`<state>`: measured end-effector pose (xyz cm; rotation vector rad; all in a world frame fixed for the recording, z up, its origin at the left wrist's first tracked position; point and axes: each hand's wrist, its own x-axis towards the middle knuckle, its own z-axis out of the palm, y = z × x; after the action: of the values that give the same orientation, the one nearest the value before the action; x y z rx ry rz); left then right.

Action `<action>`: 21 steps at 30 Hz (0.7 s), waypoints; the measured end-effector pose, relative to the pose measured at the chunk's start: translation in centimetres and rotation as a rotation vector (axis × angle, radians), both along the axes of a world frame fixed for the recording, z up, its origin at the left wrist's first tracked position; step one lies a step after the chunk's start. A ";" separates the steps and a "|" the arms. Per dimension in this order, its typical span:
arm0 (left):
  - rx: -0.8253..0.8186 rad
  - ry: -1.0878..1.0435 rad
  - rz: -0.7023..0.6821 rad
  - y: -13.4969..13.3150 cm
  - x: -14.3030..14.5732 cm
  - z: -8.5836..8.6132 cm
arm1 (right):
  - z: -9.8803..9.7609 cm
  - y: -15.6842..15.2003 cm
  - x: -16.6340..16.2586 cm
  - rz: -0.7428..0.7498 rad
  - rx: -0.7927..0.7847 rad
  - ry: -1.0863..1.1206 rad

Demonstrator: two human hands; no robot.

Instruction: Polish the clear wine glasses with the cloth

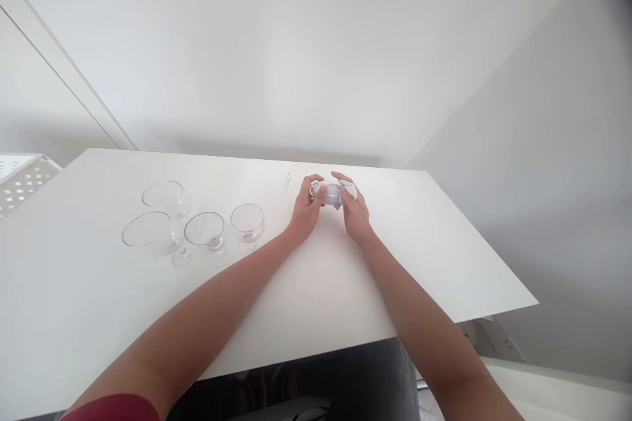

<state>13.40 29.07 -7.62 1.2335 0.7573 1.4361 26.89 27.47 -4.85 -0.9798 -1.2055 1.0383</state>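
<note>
A small clear glass (332,195) is held sideways above the white table, between my two hands. My left hand (309,202) is closed around its left part, with the thumb on the near side. In my right hand (357,212) is a white cloth (348,187), pressed against the glass's right end. The cloth partly covers that end, and whether it reaches inside is hard to tell. Just left of my left hand shows a small clear glass piece (288,179); I cannot tell if it belongs to the held glass.
Several clear footed glasses stand on the table's left half, among them a front left one (147,229), a middle one (204,229) and a right one (247,218). A white perforated rack (29,181) is beyond the left edge. A wall (276,66) rises behind the table (316,302).
</note>
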 end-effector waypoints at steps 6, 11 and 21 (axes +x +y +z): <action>0.005 -0.005 -0.085 0.4 -0.1 -0.6 | -1.0 1.3 0.7 -0.042 -0.120 0.220; -0.004 0.149 0.049 0.2 0.0 -0.3 | -0.5 0.9 0.9 0.010 -0.095 0.175; 0.140 0.120 -0.019 0.2 0.3 -0.7 | -0.7 1.6 1.6 -0.014 -0.127 0.220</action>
<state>13.67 29.26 -8.28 1.4416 0.7338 1.4291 28.54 29.03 -5.54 -0.9430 -0.9607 1.1898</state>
